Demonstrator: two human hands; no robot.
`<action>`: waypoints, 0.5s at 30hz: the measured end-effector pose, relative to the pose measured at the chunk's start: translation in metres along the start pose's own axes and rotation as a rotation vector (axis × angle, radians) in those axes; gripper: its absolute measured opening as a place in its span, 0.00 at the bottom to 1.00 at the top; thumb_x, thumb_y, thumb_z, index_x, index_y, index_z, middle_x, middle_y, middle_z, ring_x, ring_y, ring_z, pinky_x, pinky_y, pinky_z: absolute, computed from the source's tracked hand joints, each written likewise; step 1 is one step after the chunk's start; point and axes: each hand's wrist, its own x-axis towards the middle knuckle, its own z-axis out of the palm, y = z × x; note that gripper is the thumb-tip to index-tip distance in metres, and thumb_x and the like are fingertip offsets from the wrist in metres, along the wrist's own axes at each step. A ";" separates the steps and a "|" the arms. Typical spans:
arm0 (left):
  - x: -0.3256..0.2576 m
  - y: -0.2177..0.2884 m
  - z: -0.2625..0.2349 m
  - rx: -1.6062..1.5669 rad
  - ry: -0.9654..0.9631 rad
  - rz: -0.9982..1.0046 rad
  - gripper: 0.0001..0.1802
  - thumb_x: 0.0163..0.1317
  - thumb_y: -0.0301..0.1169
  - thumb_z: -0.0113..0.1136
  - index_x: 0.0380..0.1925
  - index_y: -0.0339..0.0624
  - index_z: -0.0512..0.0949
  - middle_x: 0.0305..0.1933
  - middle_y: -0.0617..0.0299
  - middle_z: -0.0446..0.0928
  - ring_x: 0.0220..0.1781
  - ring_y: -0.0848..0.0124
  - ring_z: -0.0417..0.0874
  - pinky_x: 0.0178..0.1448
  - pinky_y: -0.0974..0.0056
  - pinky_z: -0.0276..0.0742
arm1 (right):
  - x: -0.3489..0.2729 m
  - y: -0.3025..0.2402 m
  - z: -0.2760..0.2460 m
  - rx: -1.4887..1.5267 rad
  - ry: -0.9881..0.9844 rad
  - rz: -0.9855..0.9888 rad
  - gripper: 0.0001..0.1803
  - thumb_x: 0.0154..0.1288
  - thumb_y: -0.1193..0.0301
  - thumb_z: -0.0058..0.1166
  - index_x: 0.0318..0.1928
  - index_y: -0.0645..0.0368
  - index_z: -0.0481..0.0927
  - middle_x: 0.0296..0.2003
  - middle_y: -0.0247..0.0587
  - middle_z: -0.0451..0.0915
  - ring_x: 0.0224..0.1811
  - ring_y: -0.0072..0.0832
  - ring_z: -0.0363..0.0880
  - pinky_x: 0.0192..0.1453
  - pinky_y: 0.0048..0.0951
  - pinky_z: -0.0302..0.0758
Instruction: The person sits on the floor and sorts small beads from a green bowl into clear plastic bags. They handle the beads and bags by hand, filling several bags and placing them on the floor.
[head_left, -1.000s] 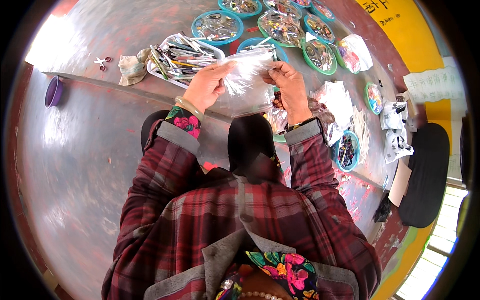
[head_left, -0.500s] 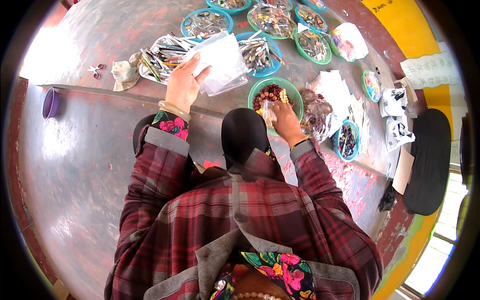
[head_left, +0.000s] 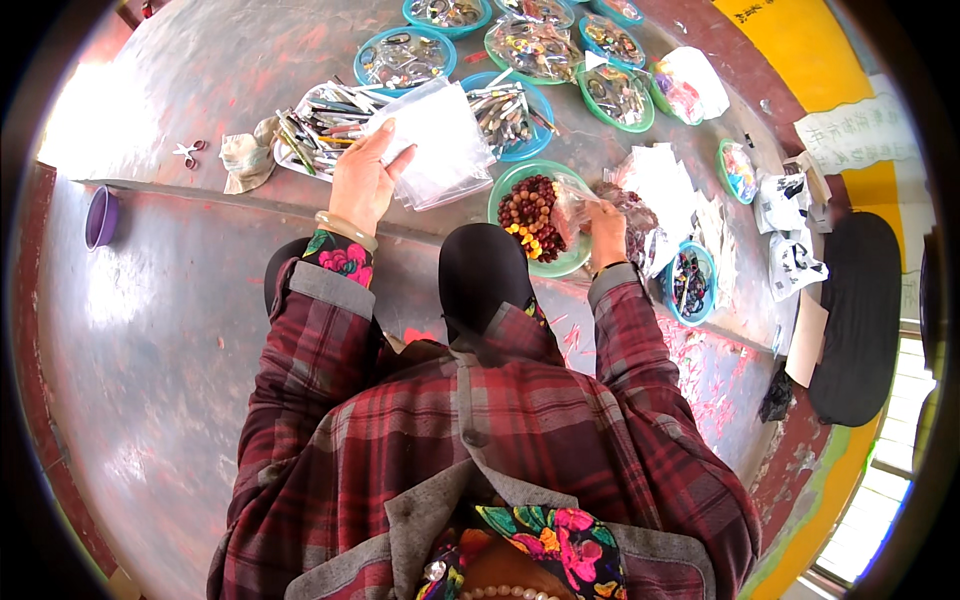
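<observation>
My left hand (head_left: 363, 182) is closed on a stack of clear plastic bags (head_left: 440, 145), thumb on top, held out above the containers. At the right rim of a green bowl (head_left: 496, 200), my right hand (head_left: 607, 232) pinches a small clear plastic bag (head_left: 572, 210) that hangs over the bowl's right side. Inside the bowl lie dark red and brown bead strings (head_left: 527, 203), with yellow beads (head_left: 524, 238) toward the near side. The bag's contents, if any, are too unclear to make out.
A white tray of pens (head_left: 325, 125) and a blue basin of pens (head_left: 540, 105) stand beyond my left hand. Several basins of small goods (head_left: 405, 58) sit farther back. A blue basket (head_left: 690, 283) is at right; scissors (head_left: 188, 153) and a purple bowl (head_left: 101, 218) lie left.
My right hand has moved right, from over the beads to the bowl's edge, with the small bag. Yellow beads now show on the bowl's near side. My left hand has barely shifted.
</observation>
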 end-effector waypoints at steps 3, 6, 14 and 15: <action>0.002 -0.001 0.000 0.002 -0.006 -0.020 0.11 0.60 0.28 0.54 0.41 0.35 0.72 0.44 0.62 0.73 0.46 0.71 0.74 0.51 0.59 0.76 | 0.004 -0.015 -0.008 0.102 0.018 0.114 0.10 0.59 0.67 0.52 0.36 0.61 0.78 0.26 0.29 0.76 0.23 0.18 0.69 0.24 0.21 0.64; 0.007 -0.004 -0.003 0.003 -0.020 -0.042 0.11 0.60 0.28 0.54 0.41 0.36 0.72 0.43 0.62 0.73 0.45 0.71 0.75 0.50 0.60 0.76 | 0.014 -0.018 -0.017 0.165 -0.049 0.182 0.09 0.59 0.67 0.52 0.37 0.57 0.76 0.26 0.29 0.76 0.24 0.19 0.69 0.25 0.22 0.65; 0.003 -0.002 -0.002 0.012 -0.024 -0.044 0.10 0.60 0.28 0.54 0.40 0.36 0.73 0.41 0.62 0.74 0.45 0.71 0.76 0.48 0.60 0.77 | 0.040 0.004 -0.018 0.508 -0.134 0.387 0.06 0.61 0.67 0.49 0.36 0.54 0.74 0.29 0.30 0.77 0.29 0.23 0.74 0.32 0.26 0.68; 0.003 -0.002 0.000 0.005 -0.030 -0.051 0.09 0.60 0.28 0.54 0.40 0.36 0.73 0.41 0.62 0.75 0.45 0.71 0.76 0.48 0.60 0.77 | 0.045 0.016 -0.023 0.506 -0.092 0.385 0.04 0.60 0.68 0.48 0.35 0.51 0.75 0.28 0.26 0.77 0.28 0.22 0.73 0.31 0.27 0.68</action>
